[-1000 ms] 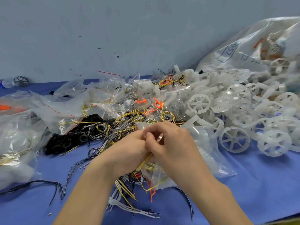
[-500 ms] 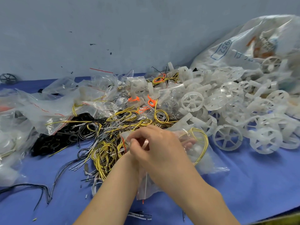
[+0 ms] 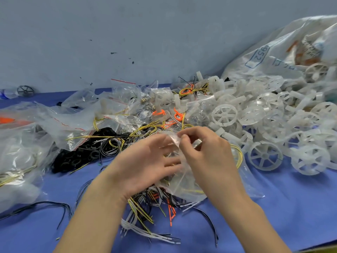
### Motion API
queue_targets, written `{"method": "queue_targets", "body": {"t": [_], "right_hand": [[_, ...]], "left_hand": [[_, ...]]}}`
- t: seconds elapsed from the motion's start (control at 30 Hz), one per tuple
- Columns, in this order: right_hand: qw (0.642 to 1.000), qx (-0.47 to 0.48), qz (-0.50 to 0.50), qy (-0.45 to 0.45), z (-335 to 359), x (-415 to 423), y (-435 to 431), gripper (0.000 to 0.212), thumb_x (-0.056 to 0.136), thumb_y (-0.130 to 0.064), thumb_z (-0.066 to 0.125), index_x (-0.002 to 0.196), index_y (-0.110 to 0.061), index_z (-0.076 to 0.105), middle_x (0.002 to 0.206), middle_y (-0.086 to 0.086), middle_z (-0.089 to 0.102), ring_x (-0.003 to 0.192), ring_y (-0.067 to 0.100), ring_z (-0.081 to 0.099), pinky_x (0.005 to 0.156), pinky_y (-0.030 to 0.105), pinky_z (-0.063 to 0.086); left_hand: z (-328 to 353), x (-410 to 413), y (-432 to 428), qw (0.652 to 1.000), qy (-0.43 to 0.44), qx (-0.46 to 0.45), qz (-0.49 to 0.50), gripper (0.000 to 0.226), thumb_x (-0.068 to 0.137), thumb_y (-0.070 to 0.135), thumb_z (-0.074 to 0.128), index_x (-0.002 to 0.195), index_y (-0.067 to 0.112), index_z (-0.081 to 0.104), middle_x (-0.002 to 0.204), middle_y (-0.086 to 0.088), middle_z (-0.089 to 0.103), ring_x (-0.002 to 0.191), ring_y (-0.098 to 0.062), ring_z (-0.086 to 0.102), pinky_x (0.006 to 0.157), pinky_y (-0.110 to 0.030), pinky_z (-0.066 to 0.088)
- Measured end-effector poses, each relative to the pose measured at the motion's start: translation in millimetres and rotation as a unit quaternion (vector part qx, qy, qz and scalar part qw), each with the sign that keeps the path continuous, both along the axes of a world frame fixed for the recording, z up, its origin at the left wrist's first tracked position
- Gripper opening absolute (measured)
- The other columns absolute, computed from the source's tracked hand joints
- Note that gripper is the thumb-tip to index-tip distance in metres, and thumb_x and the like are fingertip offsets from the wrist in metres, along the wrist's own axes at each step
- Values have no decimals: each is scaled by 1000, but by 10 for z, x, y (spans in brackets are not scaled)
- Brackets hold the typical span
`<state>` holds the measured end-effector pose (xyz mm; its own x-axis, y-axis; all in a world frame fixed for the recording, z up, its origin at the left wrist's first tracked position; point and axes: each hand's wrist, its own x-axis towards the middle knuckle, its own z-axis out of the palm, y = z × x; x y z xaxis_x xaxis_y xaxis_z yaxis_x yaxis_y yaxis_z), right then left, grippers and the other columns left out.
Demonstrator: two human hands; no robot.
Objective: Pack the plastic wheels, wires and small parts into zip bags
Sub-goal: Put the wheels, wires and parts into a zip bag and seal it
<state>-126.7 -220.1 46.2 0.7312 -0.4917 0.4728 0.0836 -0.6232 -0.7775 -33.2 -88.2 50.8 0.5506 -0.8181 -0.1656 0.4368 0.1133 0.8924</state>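
- The right hand [image 3: 206,152] is in the centre of the frame. Its thumb and forefinger are closed in a pinch on the top edge of a clear zip bag [image 3: 191,190].
- The left hand [image 3: 144,161] is just left of it, fingers spread and fairly straight, touching the bag's film. The film there is blurred, so I cannot tell whether the fingers lie inside the mouth or behind it.
- The two hands are close together, almost meeting at the bag's upper edge.
- The zip bag hangs from that pinch down to the tabletop [image 3: 291,207]. A loop of yellow wire [image 3: 239,156] shows through it just right of the right hand.
- Loose wires [image 3: 144,207], yellow, black, white and a few orange, lie tangled on the tabletop under the wrists, at lower centre.
- White plastic wheels [image 3: 264,156] are heaped across the right half of the frame, spilling from a large translucent sack [image 3: 273,52] at upper right.
- A pile of black rings [image 3: 76,157] sits left of centre, with more wire coils beside it.
- Filled bags [image 3: 18,157] are stacked along the left edge, and others with red seals lie behind the wires.
- A single dark wheel [image 3: 25,90] stands by the wall at upper left.
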Motion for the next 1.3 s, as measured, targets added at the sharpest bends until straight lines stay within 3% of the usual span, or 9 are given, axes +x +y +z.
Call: {"method": "queue_targets", "body": {"t": [0.07, 0.17, 0.3, 0.4, 0.6, 0.77, 0.97, 1.07, 1.3], "right_hand": [[1000, 7, -4, 3, -7, -11, 0, 11, 93, -26, 59, 91, -29, 69, 83, -14, 65, 68, 4, 59, 65, 23, 41], [1000, 21, -1, 18, -34, -8, -4, 11, 94, -28, 55, 89, -30, 65, 79, -15, 64, 62, 5, 57, 57, 24, 37], [999, 7, -7, 39, -50, 19, -1, 10, 95, -31, 52, 90, -31, 61, 72, -14, 64, 60, 7, 57, 57, 33, 42], [999, -7, -9, 50, -49, 40, 10, 9, 95, -32, 52, 90, -31, 59, 71, -12, 65, 62, 8, 58, 62, 36, 47], [998, -16, -6, 54, -63, 54, 9, 8, 95, -32, 52, 90, -31, 59, 72, -12, 65, 65, 8, 58, 64, 37, 46], [998, -16, -7, 56, -76, 45, -13, 8, 94, -34, 51, 89, -33, 58, 69, -13, 65, 61, 8, 57, 59, 35, 46], [999, -11, 0, 50, -80, 34, -19, 9, 94, -33, 51, 90, -33, 59, 71, -14, 65, 58, 9, 58, 56, 36, 48], [999, -9, -1, 50, -88, 29, -35, 9, 94, -34, 51, 89, -33, 59, 71, -13, 65, 59, 8, 59, 56, 36, 48], [999, -18, -9, 51, -94, 48, -50, 8, 93, -34, 52, 89, -33, 59, 69, -14, 65, 61, 7, 57, 56, 32, 44]], "left_hand": [[44, 80, 145, 999, 6, -21, 27, 45, 98, 26, 45, 131, -4, 52, 135, -23, 56, 124, -37, 55, 102, -44, 49], [102, 249, 433, 969, -62, -4, 241, 27, 96, 24, 52, 108, 7, 70, 108, -13, 73, 90, -22, 73, 68, -28, 59], [-157, 482, 669, 815, -291, 244, 437, 20, 99, 16, 48, 100, 18, 67, 90, -2, 70, 68, -14, 63, 64, -31, 56], [-373, 548, 651, 746, -425, 366, 359, 18, 97, 18, 52, 105, 22, 68, 94, 2, 69, 83, -20, 62, 78, -35, 48], [-527, 592, 526, 694, -503, 450, 251, 35, 96, 32, 56, 130, 23, 57, 114, -3, 62, 104, -23, 58, 92, -39, 47], [-548, 562, 516, 671, -528, 436, 285, 19, 93, 33, 61, 107, 23, 54, 98, 6, 59, 91, -18, 58, 78, -40, 51], [-544, 524, 484, 587, -556, 468, 356, 14, 95, 38, 53, 98, 25, 56, 86, 8, 59, 77, -21, 54, 62, -33, 42], [-487, 586, 552, 612, -522, 404, 436, 16, 97, 34, 50, 101, 22, 60, 84, 5, 61, 76, -22, 59, 67, -35, 46], [-221, 631, 634, 803, -284, 147, 504, 13, 98, 26, 55, 87, 26, 63, 84, 8, 67, 80, -11, 61, 76, -27, 47]]}}
